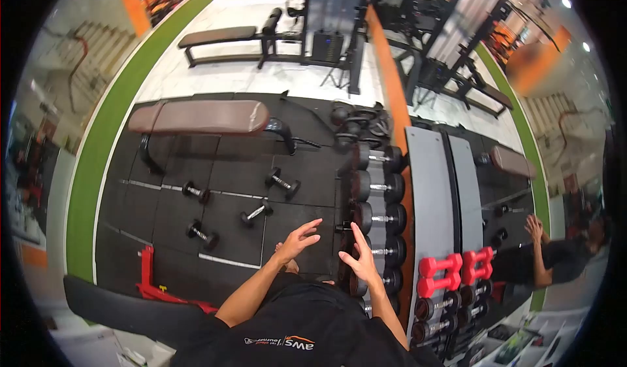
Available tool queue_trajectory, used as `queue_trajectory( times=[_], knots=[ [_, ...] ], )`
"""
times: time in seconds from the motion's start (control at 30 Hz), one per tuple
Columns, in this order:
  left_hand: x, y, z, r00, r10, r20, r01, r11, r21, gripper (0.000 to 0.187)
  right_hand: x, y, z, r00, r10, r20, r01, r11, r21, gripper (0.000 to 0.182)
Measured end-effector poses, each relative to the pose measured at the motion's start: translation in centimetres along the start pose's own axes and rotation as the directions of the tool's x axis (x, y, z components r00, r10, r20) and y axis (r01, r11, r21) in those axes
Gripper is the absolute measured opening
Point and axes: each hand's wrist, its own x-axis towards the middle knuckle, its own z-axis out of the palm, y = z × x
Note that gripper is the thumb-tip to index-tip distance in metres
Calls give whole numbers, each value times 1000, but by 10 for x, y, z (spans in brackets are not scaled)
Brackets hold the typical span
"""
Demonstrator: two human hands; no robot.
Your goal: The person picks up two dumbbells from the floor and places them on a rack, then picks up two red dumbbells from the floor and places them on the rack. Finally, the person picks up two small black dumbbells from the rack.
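My left hand (299,243) is held out in front of my body, its fingers apart and nothing in it. Beside it, my right hand (360,257) is raised with fingers stretched and the thumb spread, also holding nothing. The right hand overlaps the edge of a rack row of black dumbbells (385,218) with metal handles. Beyond my left hand, a dumbbell (255,213) lies tilted on the black mat floor (307,213). Another dumbbell (283,183) rests a little farther off, and two more, a dumbbell (196,192) and a dumbbell (202,234), lie to the left.
A brown padded bench (199,116) stands across the mat ahead. Two red dumbbells (439,274) sit on the grey shelf (434,190) at right, against a mirror showing a reflected person (548,256). A red metal frame (149,275) and black pad (108,307) are at lower left.
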Motion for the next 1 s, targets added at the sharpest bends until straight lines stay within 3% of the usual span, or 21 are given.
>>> queue_trajectory(
  times=[0.33, 0.73, 0.87, 1.0],
  knots=[
    [-39, 3, -89, 950, 54, -307, -78, 995, -65, 61, 104, -21, 90, 898, -35, 439, 90, 990, -105, 91],
    [-86, 1, -152, 797, 75, -599, -196, 971, -139, 63, 158, -61, 177, 761, -93, 641, 171, 983, -60, 89],
    [-94, 3, -150, 740, 52, -671, -218, 962, -166, 64, 174, -64, 189, 707, -26, 706, 36, 999, 1, 89],
    [-99, 5, -146, 685, 14, -729, -225, 955, -193, 66, 196, -61, 203, 623, -6, 782, 25, 1000, -12, 89]
  ],
)
